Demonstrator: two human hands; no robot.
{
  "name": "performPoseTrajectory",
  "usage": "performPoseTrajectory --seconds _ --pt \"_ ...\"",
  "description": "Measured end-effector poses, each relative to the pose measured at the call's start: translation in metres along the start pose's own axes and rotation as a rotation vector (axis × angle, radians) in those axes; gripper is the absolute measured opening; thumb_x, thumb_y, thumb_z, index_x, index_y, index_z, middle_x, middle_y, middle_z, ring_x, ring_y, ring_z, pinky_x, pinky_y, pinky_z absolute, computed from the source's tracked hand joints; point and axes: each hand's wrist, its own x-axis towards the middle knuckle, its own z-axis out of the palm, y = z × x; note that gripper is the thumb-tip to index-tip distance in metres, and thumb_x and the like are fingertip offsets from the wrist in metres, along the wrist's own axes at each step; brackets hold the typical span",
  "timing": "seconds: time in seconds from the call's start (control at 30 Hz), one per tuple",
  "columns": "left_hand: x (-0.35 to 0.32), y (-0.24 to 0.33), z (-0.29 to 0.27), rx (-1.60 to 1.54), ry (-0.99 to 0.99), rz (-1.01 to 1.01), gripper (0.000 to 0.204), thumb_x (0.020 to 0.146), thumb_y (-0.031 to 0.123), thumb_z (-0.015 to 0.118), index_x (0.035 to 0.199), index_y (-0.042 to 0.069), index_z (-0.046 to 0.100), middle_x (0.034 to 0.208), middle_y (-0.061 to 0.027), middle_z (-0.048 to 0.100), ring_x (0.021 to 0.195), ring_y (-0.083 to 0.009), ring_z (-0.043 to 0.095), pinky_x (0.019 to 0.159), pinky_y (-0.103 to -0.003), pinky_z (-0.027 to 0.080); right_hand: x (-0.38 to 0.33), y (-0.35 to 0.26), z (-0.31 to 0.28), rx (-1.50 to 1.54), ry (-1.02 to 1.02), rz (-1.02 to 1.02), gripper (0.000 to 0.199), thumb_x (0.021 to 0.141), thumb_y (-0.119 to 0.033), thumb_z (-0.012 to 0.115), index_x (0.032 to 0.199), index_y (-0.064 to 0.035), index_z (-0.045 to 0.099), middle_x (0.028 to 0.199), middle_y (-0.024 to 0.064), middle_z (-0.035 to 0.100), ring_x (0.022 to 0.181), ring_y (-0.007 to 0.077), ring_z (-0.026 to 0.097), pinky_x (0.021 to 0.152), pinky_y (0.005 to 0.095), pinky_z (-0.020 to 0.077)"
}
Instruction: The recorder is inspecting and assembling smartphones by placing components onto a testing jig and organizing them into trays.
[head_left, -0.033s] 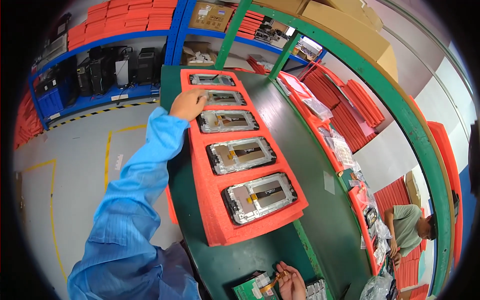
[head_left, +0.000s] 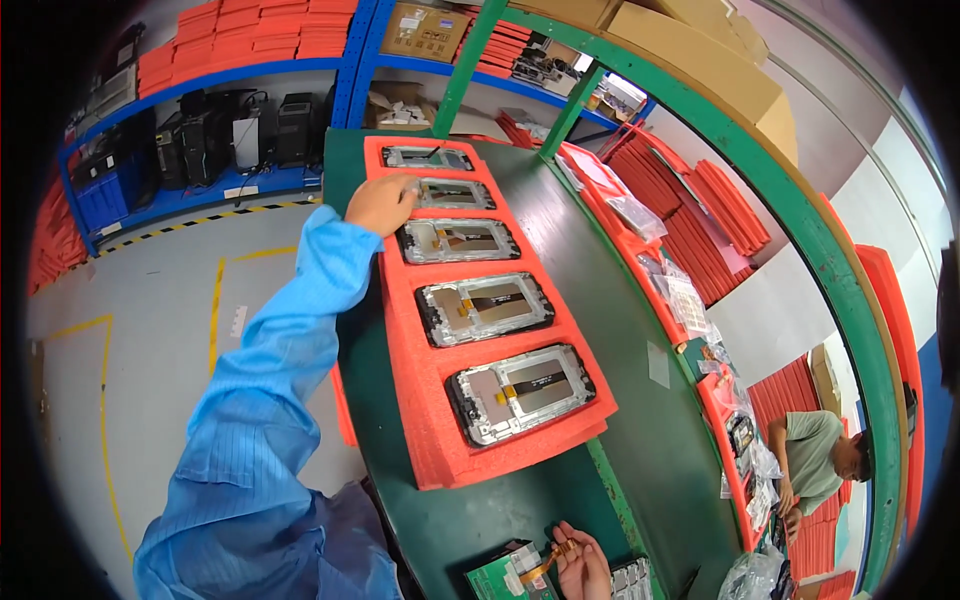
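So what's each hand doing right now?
Left hand: at the left end of a phone part; whether it grips cannot be told.
Right hand: closed, holding an orange ribbon cable.

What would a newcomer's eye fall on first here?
Probably the red foam tray on the green bench, holding five phone frames in a row. Next, the bright blue sleeve at left, the left hand at the second-farthest frame. At the lower edge, the right hand holds an orange ribbon cable near a green circuit board.

Downward fisheye view from head
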Motion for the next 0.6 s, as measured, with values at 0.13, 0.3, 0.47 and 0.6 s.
performPoseTrajectory --seconds 0.13,0.3,0.47,0.6 --pt "0.005 -0.014 0.017 0.180 0.042 -0.033 0.042 0.080 0.023 0.048 0.121 0.011 0.044 0.117 -0.0185 0.050 0.107 -0.0343 0.047 0.090 -0.043 0.037 -0.001 0.001 0.000 -0.005 0.018 -0.013 0.032 0.091 -0.019 0.041 0.116 0.0006 0.047 0.127 0.0156 0.043 0.116 0.0254 0.043 0.095 0.0345 0.0357" --pt "0.008 -0.058 0.059 -0.266 0.428 -0.300 0.050 0.079 0.013 0.048 0.127 0.004 0.035 0.124 -0.0188 0.043 0.113 -0.0288 0.044 0.094 -0.035 0.035 0.001 -0.001 0.000 0.001 0.021 -0.009 0.032 0.091 -0.019 0.042 0.115 0.0011 0.048 0.127 0.0157 0.044 0.115 0.0253 0.043 0.094 0.0348 0.0365" --pt "0.019 -0.058 0.058 -1.123 0.242 -0.296 0.062 0.077 0.011 0.054 0.131 0.001 0.026 0.124 -0.0184 0.042 0.111 -0.0262 0.045 0.093 -0.033 0.035 0.001 -0.001 -0.003 -0.039 0.019 -0.010 0.031 0.090 -0.019 0.043 0.114 -0.0001 0.049 0.127 0.0152 0.044 0.114 0.0249 0.044 0.094 0.0355 0.0369" --pt "0.024 -0.043 0.056 -1.195 0.202 -0.305 0.069 0.077 0.015 0.055 0.134 0.001 0.019 0.126 -0.0170 0.040 0.111 -0.0258 0.044 0.094 -0.033 0.035 -0.001 -0.001 -0.008 -0.042 0.016 0.009 0.031 0.090 -0.019 0.044 0.114 -0.0011 0.049 0.127 0.0148 0.044 0.115 0.0246 0.043 0.094 0.0357 0.0365"
